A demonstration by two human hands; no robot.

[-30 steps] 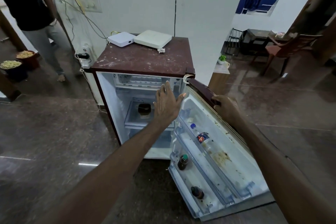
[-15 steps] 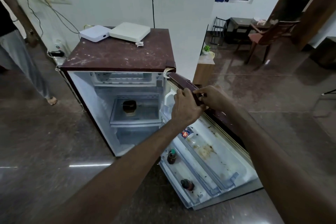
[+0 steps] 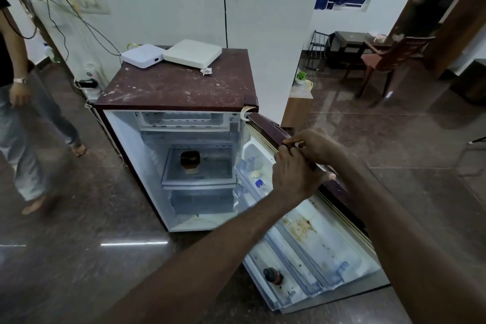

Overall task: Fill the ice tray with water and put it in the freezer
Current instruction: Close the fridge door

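Note:
A small maroon fridge (image 3: 178, 89) stands open on the dark floor. Its door (image 3: 323, 239) swings out to the right, inner racks facing me. My left hand (image 3: 294, 176) and my right hand (image 3: 315, 144) both grip the door's top edge, fingers curled over it and touching each other. The freezer compartment (image 3: 181, 121) sits at the top of the cabinet, white and lit. No ice tray is visible. A dark jar (image 3: 190, 162) stands on the middle shelf.
Two white boxes (image 3: 171, 55) lie on the fridge top. Bottles (image 3: 273, 275) sit in the door racks. Another person (image 3: 21, 102) stands at the left, close to the fridge. Cables hang on the wall behind. A wooden chair (image 3: 389, 60) and small table stand far right.
My left hand left the fridge opening and moved right onto the door's top edge beside my right hand. The view shifted left; the other person stepped closer.

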